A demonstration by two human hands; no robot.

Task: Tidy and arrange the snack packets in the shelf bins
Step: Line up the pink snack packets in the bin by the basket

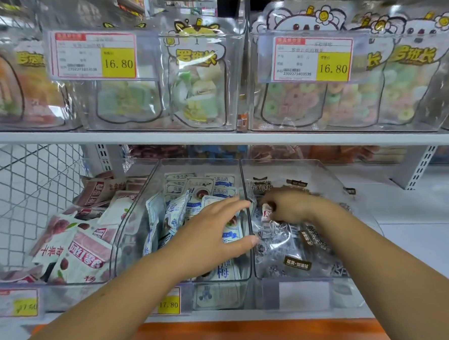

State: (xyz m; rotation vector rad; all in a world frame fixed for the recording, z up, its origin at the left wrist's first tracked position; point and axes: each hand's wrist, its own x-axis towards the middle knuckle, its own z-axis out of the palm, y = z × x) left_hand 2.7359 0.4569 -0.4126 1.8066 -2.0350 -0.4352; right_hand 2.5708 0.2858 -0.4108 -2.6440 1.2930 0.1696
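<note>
Three clear bins stand side by side on the lower shelf. The middle bin (132,228) holds several blue-and-white snack packets (176,209). My left hand (209,234) hovers over them with fingers spread, its fingertips at the divider wall. The right bin (323,169) holds several clear and black packets (297,262). Inside that bin my right hand (291,205) pinches a small red-and-white packet (267,211). The left bin holds several pink-and-white packets (78,247).
The upper shelf (111,136) carries clear bins of candy bags (200,92) with yellow price tags (118,62). A wire mesh panel (22,195) stands at the left. An orange ledge (241,334) runs below the bins. White shelf surface lies to the right.
</note>
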